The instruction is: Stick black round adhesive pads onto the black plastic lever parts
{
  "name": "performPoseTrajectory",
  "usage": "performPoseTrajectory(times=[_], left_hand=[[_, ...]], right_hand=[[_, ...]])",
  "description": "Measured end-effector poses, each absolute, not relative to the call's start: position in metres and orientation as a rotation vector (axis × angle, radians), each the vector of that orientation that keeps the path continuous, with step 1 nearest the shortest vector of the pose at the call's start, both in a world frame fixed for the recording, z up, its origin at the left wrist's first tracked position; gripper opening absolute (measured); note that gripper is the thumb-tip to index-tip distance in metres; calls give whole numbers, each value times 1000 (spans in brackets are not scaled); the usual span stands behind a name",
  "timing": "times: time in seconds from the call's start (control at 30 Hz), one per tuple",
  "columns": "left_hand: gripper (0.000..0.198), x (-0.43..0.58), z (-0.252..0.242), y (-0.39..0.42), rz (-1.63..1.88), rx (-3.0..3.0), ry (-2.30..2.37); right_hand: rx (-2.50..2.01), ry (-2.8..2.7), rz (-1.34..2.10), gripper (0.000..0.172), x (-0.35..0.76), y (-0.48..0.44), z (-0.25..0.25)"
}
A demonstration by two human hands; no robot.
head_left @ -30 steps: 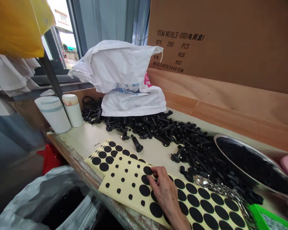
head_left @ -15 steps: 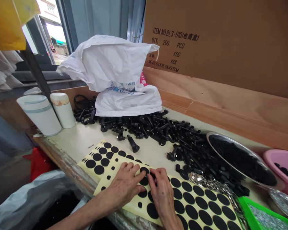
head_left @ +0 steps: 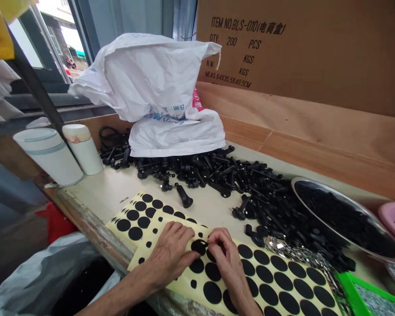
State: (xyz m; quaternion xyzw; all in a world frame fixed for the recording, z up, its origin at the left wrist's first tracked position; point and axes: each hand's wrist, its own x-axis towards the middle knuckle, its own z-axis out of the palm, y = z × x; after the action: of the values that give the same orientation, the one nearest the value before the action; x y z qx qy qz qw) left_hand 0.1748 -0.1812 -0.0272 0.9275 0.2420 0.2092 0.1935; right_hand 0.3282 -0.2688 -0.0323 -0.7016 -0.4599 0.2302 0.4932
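A pale yellow backing sheet (head_left: 181,285) with rows of round black stickers lies at the front of the table. Near its middle, one black sticker (head_left: 198,247) has its right edge raised from the sheet. My right hand (head_left: 228,259) pinches that edge between thumb and fingertips. Resting on the sheet just left of it, my left hand (head_left: 173,248) presses down with its fingers bent and its thumb apart, the thumb tip by the sticker. Small black squares (head_left: 155,230) stay along the sheet's left part. Another sticker sheet (head_left: 131,215) lies partly underneath.
Black plastic parts (head_left: 217,173) are heaped behind the sheets, beneath a white woven sack (head_left: 176,136). On the right stand a metal bowl (head_left: 294,186), a pink basin (head_left: 386,215) and a green tray (head_left: 349,285). Two white cups, one a tumbler (head_left: 52,158), stand left.
My right hand has drawn slightly right and up, and the sticker's edge now lifts with it. My left hand stays on the sheet. The camera view has shifted a little.
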Motion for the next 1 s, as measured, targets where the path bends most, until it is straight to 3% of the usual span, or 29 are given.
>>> performPoseTrajectory(times=[0.07,0.2,0.27,0.37,0.57,0.77,1.0], left_hand=[[25,174,-23,-178,611,2485,724],[5,179,-13,-174,590,2232,783],[13,183,-7,-174,594,2133,827],[14,189,-2,-176,630,2041,865],[1,199,-2,-178,678,1983,848],[12,207,3,-180,641,1630,917],[14,211,2,-177,588,1511,862]], right_hand=[[-1622,-1057,651,12,330,-270,-26],[-1559,-941,860,11,333,-273,-16],[-1543,-842,925,11,334,-275,-14],[-1507,-718,967,21,337,-277,-13],[-1441,-688,970,19,341,-283,-13],[-1453,-561,809,52,348,-282,-19],[-1502,-739,789,30,352,-279,-21]])
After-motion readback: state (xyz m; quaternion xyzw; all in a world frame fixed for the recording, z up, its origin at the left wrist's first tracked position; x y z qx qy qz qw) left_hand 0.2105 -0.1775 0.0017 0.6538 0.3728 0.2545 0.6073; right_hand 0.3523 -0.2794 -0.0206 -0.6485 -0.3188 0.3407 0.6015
